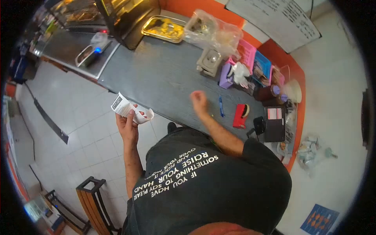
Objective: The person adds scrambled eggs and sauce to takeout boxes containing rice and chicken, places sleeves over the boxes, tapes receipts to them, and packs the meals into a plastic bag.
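My left hand (129, 122) is closed on a printed paper receipt (124, 105), held at the counter's front edge with the floor behind it. Its lower end curls over to the right. Over the grey counter (168, 74) is my right hand (199, 102), its fingers curled in and slightly blurred; nothing shows in it. The nearest thing to that hand is a blue pen (221, 105), lying just to its right. Beyond the pen sits a red tape dispenser (239, 116).
Along the back stand a tray of yellow food (163, 29), a steel container (210, 62), a purple box (225, 76) and a pink basket (246, 53). A dark tablet-like device (275, 127) is at the right. Behind my left arm stands a wood-and-metal stool (92, 199).
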`<move>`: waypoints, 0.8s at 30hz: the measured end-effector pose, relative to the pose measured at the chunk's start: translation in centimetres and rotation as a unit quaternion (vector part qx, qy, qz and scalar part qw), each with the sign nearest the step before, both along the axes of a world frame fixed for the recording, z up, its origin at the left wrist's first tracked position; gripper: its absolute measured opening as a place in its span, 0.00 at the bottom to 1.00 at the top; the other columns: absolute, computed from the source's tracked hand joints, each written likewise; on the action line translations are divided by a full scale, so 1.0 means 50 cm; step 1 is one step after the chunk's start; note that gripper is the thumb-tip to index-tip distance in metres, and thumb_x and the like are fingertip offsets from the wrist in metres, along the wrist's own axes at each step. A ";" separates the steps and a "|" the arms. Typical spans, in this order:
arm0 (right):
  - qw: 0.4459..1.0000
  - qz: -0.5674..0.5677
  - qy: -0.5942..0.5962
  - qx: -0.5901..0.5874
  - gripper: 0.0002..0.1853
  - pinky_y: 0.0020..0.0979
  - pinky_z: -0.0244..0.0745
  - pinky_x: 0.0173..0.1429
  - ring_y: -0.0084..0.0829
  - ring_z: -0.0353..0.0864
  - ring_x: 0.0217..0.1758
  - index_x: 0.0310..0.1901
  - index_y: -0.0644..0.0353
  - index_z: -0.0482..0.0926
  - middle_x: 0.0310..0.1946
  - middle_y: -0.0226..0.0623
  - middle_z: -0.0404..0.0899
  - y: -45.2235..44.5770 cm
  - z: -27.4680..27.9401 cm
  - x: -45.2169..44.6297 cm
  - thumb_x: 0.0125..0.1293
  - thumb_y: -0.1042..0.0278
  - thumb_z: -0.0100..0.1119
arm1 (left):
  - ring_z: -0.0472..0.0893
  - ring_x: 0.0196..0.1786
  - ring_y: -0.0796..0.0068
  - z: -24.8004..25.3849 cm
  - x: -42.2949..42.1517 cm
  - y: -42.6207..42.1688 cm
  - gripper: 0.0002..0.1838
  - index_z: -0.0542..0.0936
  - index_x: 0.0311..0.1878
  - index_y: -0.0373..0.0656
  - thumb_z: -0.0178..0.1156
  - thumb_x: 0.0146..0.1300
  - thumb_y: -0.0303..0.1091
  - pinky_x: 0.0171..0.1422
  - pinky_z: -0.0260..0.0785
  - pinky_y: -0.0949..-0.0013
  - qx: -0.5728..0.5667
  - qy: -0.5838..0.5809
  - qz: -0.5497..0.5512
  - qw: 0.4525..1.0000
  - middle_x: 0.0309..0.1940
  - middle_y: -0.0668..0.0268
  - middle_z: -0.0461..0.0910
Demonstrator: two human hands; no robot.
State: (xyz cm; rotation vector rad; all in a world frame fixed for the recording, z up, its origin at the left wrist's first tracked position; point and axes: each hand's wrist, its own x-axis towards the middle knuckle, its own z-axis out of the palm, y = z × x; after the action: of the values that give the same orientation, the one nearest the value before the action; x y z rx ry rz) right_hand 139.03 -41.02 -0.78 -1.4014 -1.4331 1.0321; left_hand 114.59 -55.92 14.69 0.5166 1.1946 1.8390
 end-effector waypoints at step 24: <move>0.878 -0.207 0.011 -0.431 0.15 0.33 0.71 0.38 0.23 0.73 0.31 0.41 0.49 0.80 0.30 0.24 0.74 -0.115 0.004 0.633 0.53 0.55 0.66 | 0.80 0.45 0.60 -0.065 -0.003 0.075 0.32 0.52 0.67 0.45 0.54 0.63 0.22 0.47 0.77 0.58 -0.115 0.028 -0.122 0.985 0.51 0.53 0.75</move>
State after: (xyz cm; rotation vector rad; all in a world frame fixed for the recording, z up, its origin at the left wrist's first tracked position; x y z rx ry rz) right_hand 170.66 -46.77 -0.56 -2.1827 -0.5653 1.4553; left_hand 114.43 -52.15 11.43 0.5579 1.3010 1.4669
